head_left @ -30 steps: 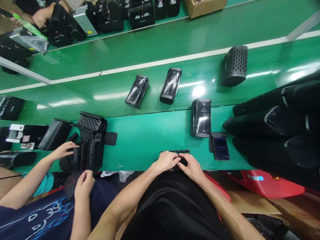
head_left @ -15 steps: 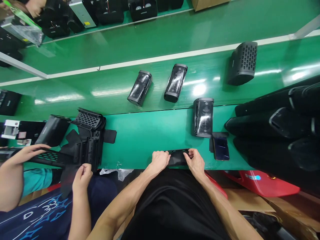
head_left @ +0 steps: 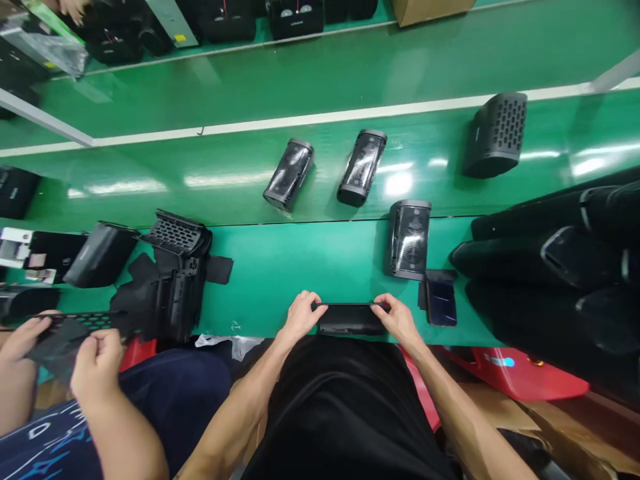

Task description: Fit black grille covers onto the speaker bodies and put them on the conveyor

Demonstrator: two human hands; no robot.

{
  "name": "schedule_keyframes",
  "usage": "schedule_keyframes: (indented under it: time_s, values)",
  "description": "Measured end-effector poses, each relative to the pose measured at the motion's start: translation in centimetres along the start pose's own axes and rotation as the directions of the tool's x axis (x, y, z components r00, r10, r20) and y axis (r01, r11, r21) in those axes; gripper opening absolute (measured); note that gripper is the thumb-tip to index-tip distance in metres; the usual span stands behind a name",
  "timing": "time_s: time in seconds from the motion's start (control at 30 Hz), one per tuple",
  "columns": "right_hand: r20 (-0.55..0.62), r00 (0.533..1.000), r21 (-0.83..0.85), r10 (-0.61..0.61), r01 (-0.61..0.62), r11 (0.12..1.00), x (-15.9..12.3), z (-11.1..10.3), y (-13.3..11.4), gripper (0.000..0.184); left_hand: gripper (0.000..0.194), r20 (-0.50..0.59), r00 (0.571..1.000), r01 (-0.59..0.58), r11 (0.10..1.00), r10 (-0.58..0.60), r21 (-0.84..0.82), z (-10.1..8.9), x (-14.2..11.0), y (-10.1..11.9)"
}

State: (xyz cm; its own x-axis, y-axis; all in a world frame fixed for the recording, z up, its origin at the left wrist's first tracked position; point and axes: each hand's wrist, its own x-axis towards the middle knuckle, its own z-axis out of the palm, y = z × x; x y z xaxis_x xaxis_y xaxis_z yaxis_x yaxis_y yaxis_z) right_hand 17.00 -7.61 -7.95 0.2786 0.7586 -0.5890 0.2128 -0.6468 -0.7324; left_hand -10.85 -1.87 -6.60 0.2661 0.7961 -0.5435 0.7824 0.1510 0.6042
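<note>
Close to my body at the table's front edge is a long black panel (head_left: pixel 351 321), lying lengthwise across in front of me. My left hand (head_left: pixel 303 313) pinches its upper left corner between thumb and fingers. At the opposite end, my right hand (head_left: pixel 396 316) grips the upper right corner in the same way. The panel's near side looks dark and glossy; its underside is hidden. Beyond my right hand stands a black speaker (head_left: pixel 408 239) with a shiny film-like front. A phone (head_left: pixel 442 301) lies to the right of that hand, on a dark pad.
Two more speakers (head_left: pixel 289 175) (head_left: pixel 362 168) lie farther back, and another with a perforated face (head_left: pixel 496 136) stands at the right. Large black cases (head_left: pixel 540 247) crowd the right side. At left, a co-worker's hands (head_left: pixel 97 353) hold a perforated grille beside stacked black grilles (head_left: pixel 177 280).
My hands have spread apart along the panel, the left moving left, and more of its glossy side shows. The co-worker's hands and grille have moved left and down. The view shifted slightly.
</note>
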Motion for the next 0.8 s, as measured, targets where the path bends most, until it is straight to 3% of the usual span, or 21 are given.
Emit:
schedule_keyframes:
  time_s: [0.07,0.13,0.23,0.33,0.47,0.8]
  values:
    - [0.103,0.993,0.111,0.053,-0.065,0.992,-0.3,-0.8,-0.9,0.038,0.034,0.057,0.998,0.052,0.942,-0.035,-0.332,-0.2,0.3,0.0]
    - [0.171,0.981,0.212,0.094,-0.130,0.969,-0.9,-1.5,-1.9,0.046,0.048,0.178,0.983,0.146,0.780,-0.045,-0.608,-0.8,0.3,0.6]
    - [0.209,0.970,0.343,0.122,-0.190,0.920,-2.1,-2.5,-3.7,0.053,0.059,0.282,0.959,0.238,0.557,-0.006,-0.796,-1.9,-0.4,2.2]
    - [0.217,0.968,0.446,0.130,-0.217,0.868,-3.3,-3.3,-5.1,0.059,0.061,0.255,0.967,0.234,0.441,-0.012,-0.866,-2.9,-1.2,3.9]
    - [0.201,0.966,0.512,0.160,-0.243,0.824,-4.3,-3.7,-6.1,0.055,0.057,0.232,0.973,0.220,0.364,-0.010,-0.905,-3.5,-2.1,5.1]
    - [0.157,0.962,0.618,0.224,-0.273,0.737,-6.3,-4.3,-8.1,0.054,0.046,0.205,0.979,0.194,0.304,0.002,-0.933,-3.6,-3.6,5.5]
